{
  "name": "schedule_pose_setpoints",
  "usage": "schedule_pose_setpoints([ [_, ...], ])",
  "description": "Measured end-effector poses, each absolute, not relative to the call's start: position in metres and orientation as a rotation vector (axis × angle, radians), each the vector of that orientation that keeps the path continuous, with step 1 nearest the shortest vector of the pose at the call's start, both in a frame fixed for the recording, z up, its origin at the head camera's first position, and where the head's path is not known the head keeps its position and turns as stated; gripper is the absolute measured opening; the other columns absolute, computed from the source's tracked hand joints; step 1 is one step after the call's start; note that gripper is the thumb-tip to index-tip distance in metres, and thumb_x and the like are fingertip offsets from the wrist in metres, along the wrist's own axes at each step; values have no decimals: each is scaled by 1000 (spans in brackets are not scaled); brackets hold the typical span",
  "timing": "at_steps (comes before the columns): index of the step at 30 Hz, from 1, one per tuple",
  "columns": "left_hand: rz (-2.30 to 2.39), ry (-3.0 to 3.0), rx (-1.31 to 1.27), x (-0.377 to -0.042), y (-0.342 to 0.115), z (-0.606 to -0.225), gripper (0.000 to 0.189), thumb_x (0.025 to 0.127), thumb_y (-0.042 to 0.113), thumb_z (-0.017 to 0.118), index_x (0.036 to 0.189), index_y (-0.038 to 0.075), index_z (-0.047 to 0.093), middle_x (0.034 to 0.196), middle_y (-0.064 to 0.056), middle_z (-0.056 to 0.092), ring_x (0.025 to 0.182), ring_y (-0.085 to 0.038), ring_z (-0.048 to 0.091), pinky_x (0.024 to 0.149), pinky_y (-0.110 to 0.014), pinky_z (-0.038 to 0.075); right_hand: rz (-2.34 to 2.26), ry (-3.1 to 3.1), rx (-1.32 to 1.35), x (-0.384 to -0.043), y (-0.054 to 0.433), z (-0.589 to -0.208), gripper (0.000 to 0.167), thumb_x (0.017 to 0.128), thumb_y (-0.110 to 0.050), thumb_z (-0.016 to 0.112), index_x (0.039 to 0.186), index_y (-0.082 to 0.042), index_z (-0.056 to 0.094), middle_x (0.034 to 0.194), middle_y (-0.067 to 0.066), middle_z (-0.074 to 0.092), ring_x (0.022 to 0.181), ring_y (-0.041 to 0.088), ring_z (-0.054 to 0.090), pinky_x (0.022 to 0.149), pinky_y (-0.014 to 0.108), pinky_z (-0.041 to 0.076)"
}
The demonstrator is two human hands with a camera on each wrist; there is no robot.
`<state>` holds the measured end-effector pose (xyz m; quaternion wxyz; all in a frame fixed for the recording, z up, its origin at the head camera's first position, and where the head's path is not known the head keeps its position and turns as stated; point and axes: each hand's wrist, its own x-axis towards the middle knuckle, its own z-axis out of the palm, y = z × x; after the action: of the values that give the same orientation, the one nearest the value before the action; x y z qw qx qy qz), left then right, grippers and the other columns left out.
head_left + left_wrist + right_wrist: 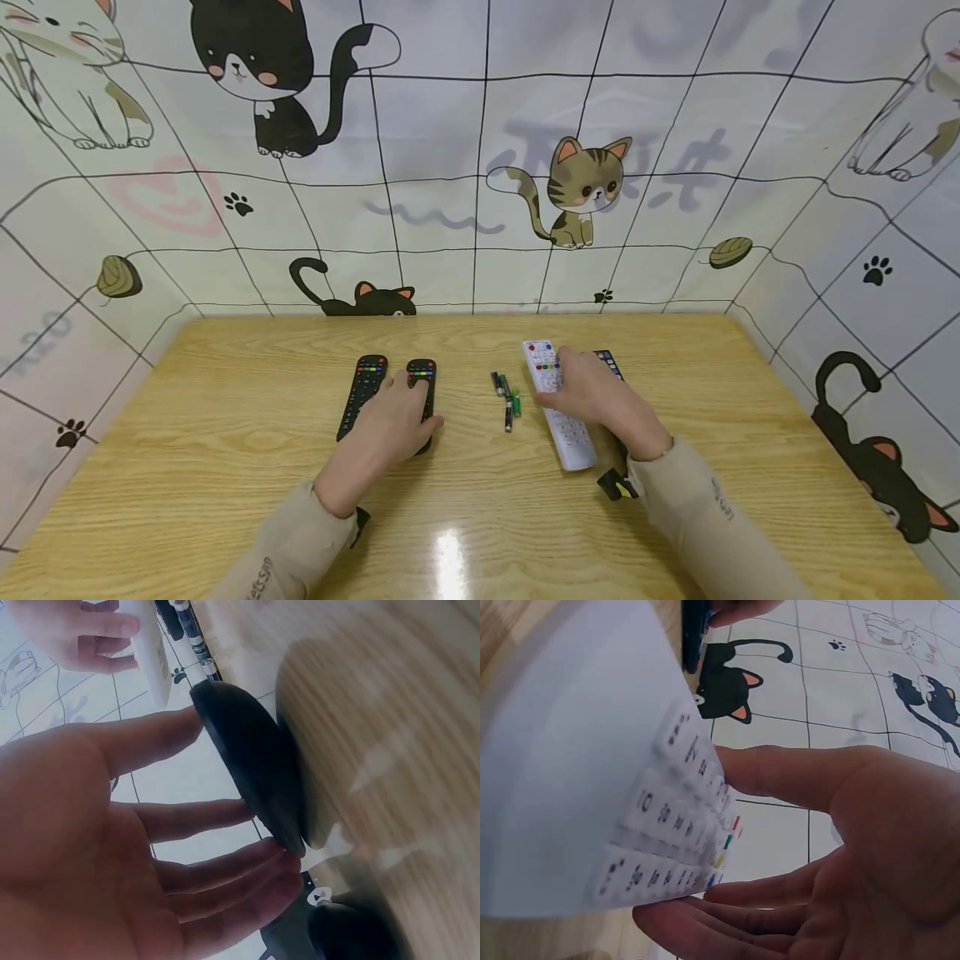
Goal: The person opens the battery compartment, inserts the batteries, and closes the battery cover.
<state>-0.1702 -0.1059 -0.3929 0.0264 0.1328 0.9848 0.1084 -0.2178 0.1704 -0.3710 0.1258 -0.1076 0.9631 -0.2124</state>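
Note:
In the head view, my left hand (392, 418) grips a black remote control (422, 369), the right one of two lying side by side. The left wrist view shows the thumb on one edge of this remote (251, 765) and the fingers on the other, close over the wood. A second black remote (363, 385) lies just left of that hand. My right hand (600, 392) holds a white remote control (570, 437) by its two long edges, buttons up. Partly hidden under the right hand and wrist is a dark remote (609, 362).
Between the hands lies a small cluster of green and black batteries (507, 402) on the wooden table (465, 500). White sheets with cat drawings (450, 150) enclose the table at the back and both sides. A black and yellow piece (618, 485) sits by the right cuff.

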Motion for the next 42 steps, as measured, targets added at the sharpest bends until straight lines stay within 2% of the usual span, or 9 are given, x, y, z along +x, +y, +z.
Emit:
schedule_pose_setpoints([
  [3, 358, 3015, 391, -172, -105, -393, 57, 95, 32, 77, 131, -10, 61, 137, -37, 49, 126, -50, 52, 85, -60, 55, -546, 2790, -285, -219, 171, -371, 50, 91, -30, 80, 116, 7, 56, 81, 11, 60, 63, 20, 59, 52, 30, 49],
  [9, 423, 2962, 356, -172, -105, -392, 57, 94, 33, 78, 133, -4, 61, 138, -35, 47, 121, -49, 54, 85, -59, 55, -477, 2731, -252, -222, 168, -374, 57, 90, -32, 81, 124, 5, 56, 87, 10, 60, 67, 20, 60, 56, 32, 50],
  [11, 440, 2959, 349, -170, -106, -392, 53, 93, 33, 79, 129, -3, 63, 133, -33, 50, 116, -47, 56, 81, -57, 56, -464, 2721, -256, -223, 166, -377, 56, 89, -33, 81, 123, 4, 57, 87, 9, 60, 67, 20, 60, 56, 32, 49],
  [15, 451, 2969, 336, -167, -107, -392, 49, 91, 30, 82, 123, -3, 65, 122, -32, 54, 109, -46, 59, 73, -52, 57, -427, 2728, -259, -224, 164, -378, 45, 89, -33, 82, 109, 0, 58, 80, 9, 59, 62, 18, 56, 53, 29, 45],
  [22, 462, 2997, 269, -170, -105, -392, 59, 87, 27, 85, 129, -7, 61, 103, -30, 60, 79, -40, 67, 51, -39, 54, -391, 2750, -284, -224, 165, -378, 36, 90, -32, 81, 87, -5, 58, 62, 3, 48, 49, 11, 42, 45, 24, 33],
  [27, 472, 2982, 253, -171, -105, -392, 66, 88, 24, 83, 137, -7, 54, 105, -30, 61, 79, -40, 66, 52, -40, 54, -410, 2767, -290, -221, 167, -380, 37, 89, -31, 82, 90, -4, 57, 67, 6, 52, 53, 13, 47, 47, 25, 37],
  [34, 567, 2901, 254, -173, -105, -392, 64, 92, 18, 77, 143, -5, 46, 74, -15, 59, 52, -22, 59, 44, -32, 49, -446, 2803, -303, -220, 169, -384, 41, 87, -33, 84, 99, -2, 59, 76, 8, 57, 60, 18, 54, 52, 28, 43],
  [37, 586, 2884, 248, -173, -105, -391, 64, 92, 18, 76, 144, -3, 46, 81, -17, 62, 54, -22, 59, 44, -32, 49, -457, 2811, -309, -218, 170, -383, 46, 88, -33, 84, 108, 1, 60, 78, 8, 58, 62, 18, 54, 54, 28, 44],
  [42, 600, 2895, 279, -174, -104, -389, 68, 94, 21, 74, 150, -1, 42, 121, -31, 60, 86, -37, 66, 63, -43, 56, -424, 2879, -340, -215, 172, -377, 56, 90, -35, 82, 123, 5, 60, 84, 8, 62, 67, 19, 56, 60, 33, 47],
])
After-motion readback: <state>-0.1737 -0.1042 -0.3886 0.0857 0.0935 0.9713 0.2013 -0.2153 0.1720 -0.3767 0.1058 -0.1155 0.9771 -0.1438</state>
